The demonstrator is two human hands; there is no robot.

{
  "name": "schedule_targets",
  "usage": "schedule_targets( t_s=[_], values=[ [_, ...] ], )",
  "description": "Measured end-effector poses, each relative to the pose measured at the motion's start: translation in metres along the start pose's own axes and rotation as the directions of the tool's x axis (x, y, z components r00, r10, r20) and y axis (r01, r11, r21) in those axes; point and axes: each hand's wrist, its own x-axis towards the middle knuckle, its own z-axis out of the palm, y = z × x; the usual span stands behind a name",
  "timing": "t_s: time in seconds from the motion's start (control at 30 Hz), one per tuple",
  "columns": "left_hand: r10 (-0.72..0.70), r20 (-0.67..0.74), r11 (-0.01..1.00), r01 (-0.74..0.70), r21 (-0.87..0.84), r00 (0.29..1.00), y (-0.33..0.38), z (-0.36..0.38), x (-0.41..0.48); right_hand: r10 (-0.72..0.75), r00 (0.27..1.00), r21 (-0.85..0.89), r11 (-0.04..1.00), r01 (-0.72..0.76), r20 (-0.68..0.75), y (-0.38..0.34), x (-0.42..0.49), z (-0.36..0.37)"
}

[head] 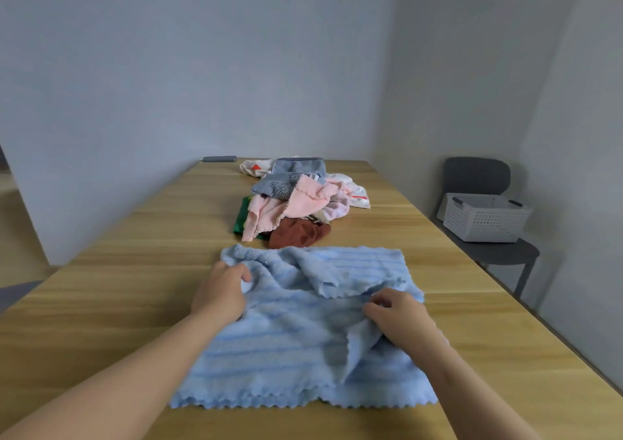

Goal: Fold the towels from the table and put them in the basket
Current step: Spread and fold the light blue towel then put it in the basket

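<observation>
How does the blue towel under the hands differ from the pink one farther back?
The blue towel lies spread out alone; the pink towel sits crumpled on a pile. The left hand and right hand grip the blue towel; no hand touches the pink towel. The blue towel shows stripes; the pink towel looks plain. Both have wavy edges.

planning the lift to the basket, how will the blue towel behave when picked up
Probably floppy: the blue towel wrinkles softly where the left hand and right hand pinch it. Likely light, since it looks thin and fleecy. Unfolded, it would probably sag and drape if lifted by one edge.
</observation>
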Motion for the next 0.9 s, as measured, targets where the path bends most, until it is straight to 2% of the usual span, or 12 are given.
schedule_targets(
  t_s=[0.07, 0.1, 0.17, 0.23, 0.3, 0.4, 0.47, 0.53, 0.63, 0.73, 0.8, 0.9],
  values=[
    [-0.057, 0.014, 0.99, 0.054, 0.127, 0.998, -0.019, -0.014, 0.001, -0.005, 0.999, -0.055, 0.998, 0.006, 0.033, -0.011, -0.001, 0.002],
    [-0.061, -0.014, 0.974, 0.062, 0.22, 0.998, -0.023, -0.02, 0.001, -0.021, 1.0, -0.12, 0.992, 0.022, 0.006, -0.016, -0.001, 0.003],
    [0.045, -0.122, 0.945, -0.003, 0.328, 0.992, -0.02, -0.025, 0.002, -0.067, 0.993, -0.223, 0.974, 0.045, -0.094, -0.025, -0.003, 0.004],
    [0.228, -0.151, 0.944, -0.18, 0.277, 0.962, -0.006, -0.023, 0.006, -0.136, 0.985, -0.234, 0.966, 0.108, -0.107, -0.033, -0.006, 0.007],
    [0.372, -0.068, 0.904, -0.345, 0.25, 0.926, 0.014, -0.018, 0.012, -0.238, 0.971, -0.235, 0.945, 0.228, -0.013, -0.035, -0.009, 0.012],
    [0.406, 0.141, 0.876, -0.429, 0.221, 0.903, 0.039, -0.004, 0.025, -0.371, 0.91, -0.327, 0.85, 0.413, 0.185, -0.037, -0.016, 0.018],
    [0.367, 0.212, 0.874, -0.414, 0.254, 0.906, 0.053, 0.002, 0.032, -0.368, 0.884, -0.387, 0.8, 0.459, 0.288, -0.033, -0.017, 0.021],
    [0.3, 0.144, 0.918, -0.326, 0.227, 0.943, 0.063, 0.001, 0.037, -0.343, 0.883, -0.371, 0.813, 0.45, 0.319, -0.026, -0.015, 0.019],
    [0.258, -0.005, 0.964, -0.257, 0.061, 0.966, 0.078, -0.013, 0.043, -0.313, 0.883, -0.251, 0.877, 0.411, 0.351, -0.018, -0.012, 0.008],
    [0.221, -0.114, 0.959, -0.237, -0.154, 0.969, 0.098, -0.025, 0.049, -0.266, 0.926, -0.128, 0.943, 0.307, 0.266, -0.011, -0.009, -0.003],
    [0.214, -0.126, 0.948, -0.237, -0.213, 0.969, 0.113, -0.026, 0.054, -0.265, 0.941, -0.217, 0.926, 0.309, 0.212, -0.004, -0.007, -0.01],
    [0.223, -0.055, 0.945, -0.23, -0.233, 0.973, 0.131, -0.018, 0.061, -0.235, 0.943, -0.323, 0.897, 0.303, 0.234, 0.005, -0.007, -0.019]
  ],
)
